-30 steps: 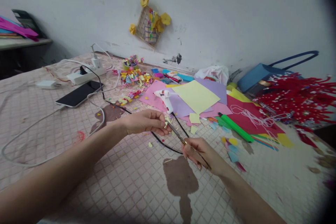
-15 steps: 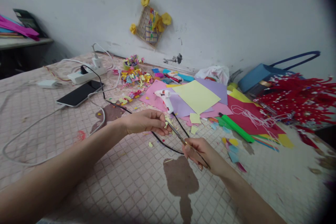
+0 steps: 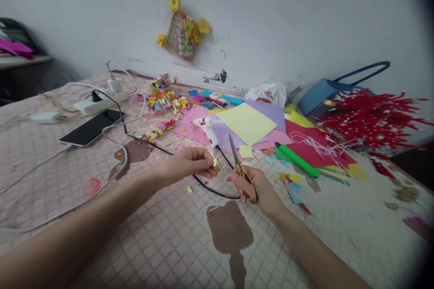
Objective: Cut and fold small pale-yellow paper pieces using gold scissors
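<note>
Near the middle of the head view, my left hand (image 3: pixel 193 163) pinches a small pale yellow paper piece (image 3: pixel 214 160) between thumb and fingers. My right hand (image 3: pixel 249 185) is closed round the gold handles of a pair of scissors (image 3: pixel 238 162), whose blades point up and away from me, apart from the paper. Just beyond the hands, a white glue gun (image 3: pixel 207 130) lies on coloured sheets, its black cable running under my left hand. A pale yellow sheet (image 3: pixel 249 123) is on top of the pile, with a small yellow square (image 3: pixel 246 151) beside it.
At the left are a phone (image 3: pixel 92 128), a power strip (image 3: pixel 101 103) and white cables. Paper cuttings (image 3: pixel 169 101) lie at the back. On the right are a green marker (image 3: pixel 298 160), white string (image 3: pixel 322 146), a red beaded item (image 3: pixel 379 122) and a blue bag (image 3: pixel 320 95).
The scissors have turned from pointing at my left hand to pointing upward, and their blades have moved away from the yellow paper. The whole view has shifted slightly.
</note>
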Demonstrator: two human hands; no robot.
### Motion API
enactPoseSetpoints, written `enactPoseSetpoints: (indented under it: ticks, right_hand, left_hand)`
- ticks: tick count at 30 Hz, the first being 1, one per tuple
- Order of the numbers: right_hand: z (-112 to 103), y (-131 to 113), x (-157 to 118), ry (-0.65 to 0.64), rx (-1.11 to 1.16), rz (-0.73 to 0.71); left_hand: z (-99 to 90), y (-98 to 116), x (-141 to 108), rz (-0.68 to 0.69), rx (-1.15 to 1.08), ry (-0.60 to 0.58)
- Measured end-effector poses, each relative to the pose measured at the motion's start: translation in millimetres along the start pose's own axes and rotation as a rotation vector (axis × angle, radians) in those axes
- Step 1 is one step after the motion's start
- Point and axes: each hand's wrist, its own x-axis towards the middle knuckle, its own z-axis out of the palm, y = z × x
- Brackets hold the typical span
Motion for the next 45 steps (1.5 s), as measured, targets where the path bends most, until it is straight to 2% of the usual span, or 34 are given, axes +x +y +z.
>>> enactPoseSetpoints:
  ticks: [8, 16, 22, 30, 35, 41, 45]
  right_hand:
    - [10.2, 5.0, 0.2, 0.025, 0.083, -0.066]
    - [15.3, 4.6, 1.9, 0.118, 0.125, -0.048]
    - [19.7, -1.1, -0.9, 0.108, 0.151, -0.04]
    - [23.7, -1.3, -1.7, 0.145, 0.184, -0.079]
    - [25.5, 2.4, -0.7, 0.154, 0.209, -0.102]
    - [27.8, 3.4, 0.1, 0.162, 0.21, -0.124]
    - [27.6, 1.6, -0.4, 0.161, 0.212, -0.131]
  left_hand:
    - [13.1, -8.4, 0.3, 0.065, 0.179, 0.026]
    - [25.8, -13.8, -2.9, 0.146, 0.218, 0.182]
    - [33.2, -15.7, -3.2, 0.202, 0.273, 0.285]
    - [30.2, -28.1, -0.2, 0.234, 0.327, 0.319]
    - [29.0, -30.9, 0.3, 0.321, 0.417, 0.331]
    - [31.0, -30.9, -2.7, 0.466, 0.635, 0.39]
    - [31.8, -31.2, -3.0, 0.5, 0.667, 0.39]
